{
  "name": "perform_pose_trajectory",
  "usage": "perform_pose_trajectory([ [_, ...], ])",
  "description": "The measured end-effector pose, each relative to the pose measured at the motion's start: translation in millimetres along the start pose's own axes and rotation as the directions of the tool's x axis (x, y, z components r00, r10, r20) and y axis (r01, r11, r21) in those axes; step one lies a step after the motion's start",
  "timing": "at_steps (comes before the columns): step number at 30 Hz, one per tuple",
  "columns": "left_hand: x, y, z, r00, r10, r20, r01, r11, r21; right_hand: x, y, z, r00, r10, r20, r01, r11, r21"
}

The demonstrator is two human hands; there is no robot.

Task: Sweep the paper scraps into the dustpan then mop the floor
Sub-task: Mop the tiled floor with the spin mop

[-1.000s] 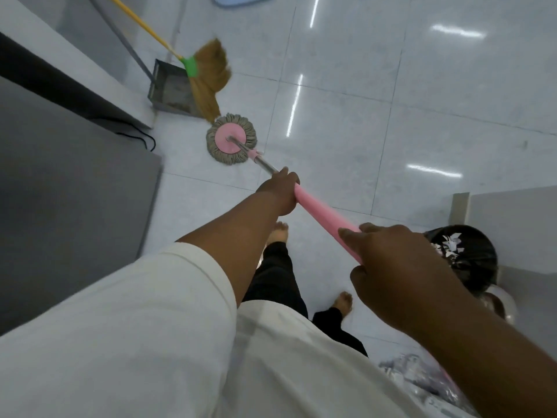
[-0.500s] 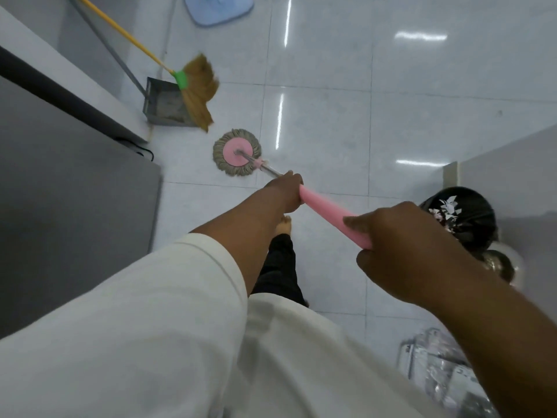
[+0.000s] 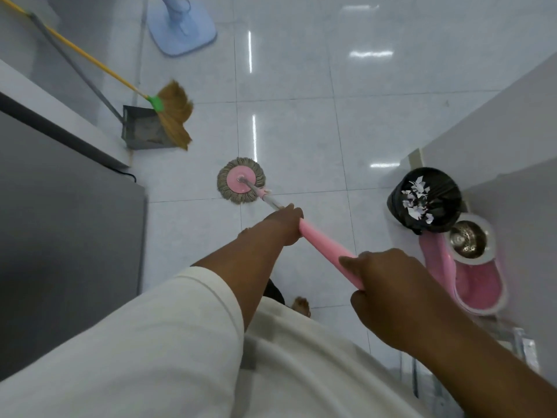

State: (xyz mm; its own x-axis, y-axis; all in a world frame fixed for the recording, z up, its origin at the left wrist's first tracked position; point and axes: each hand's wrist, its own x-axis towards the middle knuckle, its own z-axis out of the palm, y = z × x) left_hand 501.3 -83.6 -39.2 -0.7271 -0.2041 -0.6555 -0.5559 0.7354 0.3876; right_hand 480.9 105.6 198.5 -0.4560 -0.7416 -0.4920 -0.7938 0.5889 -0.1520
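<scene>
While the left hand (image 3: 281,223) wraps round the mop handle (image 3: 327,253) at the low end of its pink grip, the right hand (image 3: 388,285) is clamped on it higher up, fingers curled tight. Both hands are on the pole. Out front, the round mop head (image 3: 241,184) lies flat on the white tiled floor (image 3: 301,131), sitting right by a grout line, just ahead of the left hand.

Now the obstacles. On the left stands a big grey cabinet (image 3: 60,236) with a black cable (image 3: 128,175) curling out at its corner. Beyond that corner stands the grey dustpan (image 3: 141,131), its long handle leaning back, and the broom (image 3: 176,116) rests with its straw bristles across the pan's open side. Both are clear of the mop head. Over on the right a black-lined bin (image 3: 446,188) is tucked against the wall (image 3: 512,116), with white paper scraps (image 3: 417,200) lying inside it. Touching the bin on the near side is a pink spin bucket (image 3: 482,285) with a steel basket. A pale blue fan base (image 3: 184,28) sits at the far end. One bare foot (image 3: 301,306) shows below the arms.
</scene>
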Motion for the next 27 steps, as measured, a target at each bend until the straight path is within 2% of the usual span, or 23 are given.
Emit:
perform_pose_trajectory([
  [3, 9.9, -18.7, -21.9, 0.998, -0.040, -0.047, 0.039, 0.999, -0.030, 23.6, -13.2, -9.1, 1.000, 0.019, -0.011, -0.019, 0.999, 0.036],
  [10, 61.8, -94.1, -108.3, 0.996, -0.058, -0.062, 0.058, 0.998, 0.007, 131.5, -61.2, -40.1, 0.999, 0.052, -0.006, -0.051, 0.994, 0.101],
  [16, 116.0, -154.9, -173.5, 0.999, 0.008, -0.032, -0.006, 0.997, 0.071, 222.7, -92.6, -64.2, 0.994, 0.097, -0.046, -0.089, 0.984, 0.154],
  [19, 136.0, -178.9, -197.2, 0.999, -0.006, -0.039, 0.010, 0.994, 0.106, 257.5, -104.4, -67.6, 0.995, 0.085, -0.059, -0.074, 0.983, 0.167],
  [23, 151.8, -191.6, -215.1, 0.999, -0.043, -0.016, 0.045, 0.985, 0.169, 285.3, -114.9, -61.4, 0.992, 0.087, -0.091, -0.070, 0.983, 0.172],
  [27, 143.9, -183.5, -207.5, 0.997, -0.083, 0.005, 0.080, 0.970, 0.229, 274.0, -111.3, -50.6, 0.994, 0.073, -0.083, -0.058, 0.983, 0.172],
])
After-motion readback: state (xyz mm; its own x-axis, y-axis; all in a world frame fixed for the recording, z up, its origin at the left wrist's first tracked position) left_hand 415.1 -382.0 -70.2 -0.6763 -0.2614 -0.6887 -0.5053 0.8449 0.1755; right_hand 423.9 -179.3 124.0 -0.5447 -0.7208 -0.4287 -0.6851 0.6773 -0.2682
